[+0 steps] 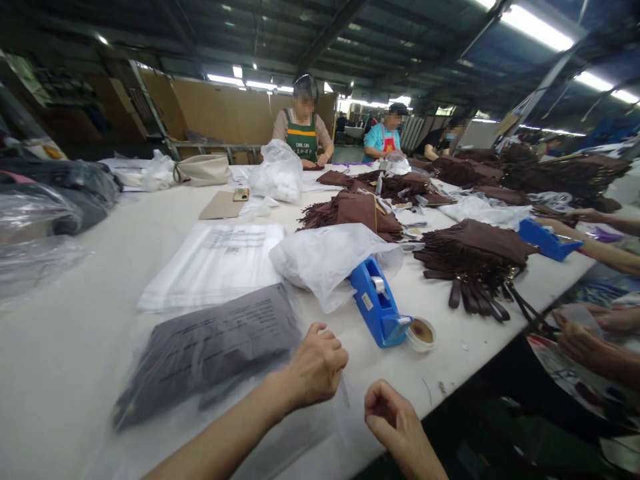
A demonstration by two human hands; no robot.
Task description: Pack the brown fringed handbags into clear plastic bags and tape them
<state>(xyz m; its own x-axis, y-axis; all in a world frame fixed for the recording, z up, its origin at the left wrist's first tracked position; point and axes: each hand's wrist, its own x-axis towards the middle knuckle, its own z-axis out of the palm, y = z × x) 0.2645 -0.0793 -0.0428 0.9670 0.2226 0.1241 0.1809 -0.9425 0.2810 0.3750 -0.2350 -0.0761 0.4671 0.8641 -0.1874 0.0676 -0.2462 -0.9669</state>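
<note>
My left hand (320, 363) is closed, fingers curled down at the right side of a clear plastic bag (265, 400). What its fingers hold, if anything, is hidden. Inside the bag lies a flat dark grey item (215, 347), seen through printed film. Near the table's front edge is my right hand (393, 420), its fingers curled in toward the thumb with nothing visible in them. A blue tape dispenser (377, 303) stands beyond both hands, beside a tape roll (421, 333). Behind the bag is a stack of printed clear bags (220, 260).
Crumpled white plastic (335, 260) touches the dispenser. Brown fringed bags (475, 253) are heaped at the right, near a second blue dispenser (549, 240). Wrapped dark goods (55, 193) lie at left. A co-worker's hands (590, 333) are at right; several people work across the table (65, 333).
</note>
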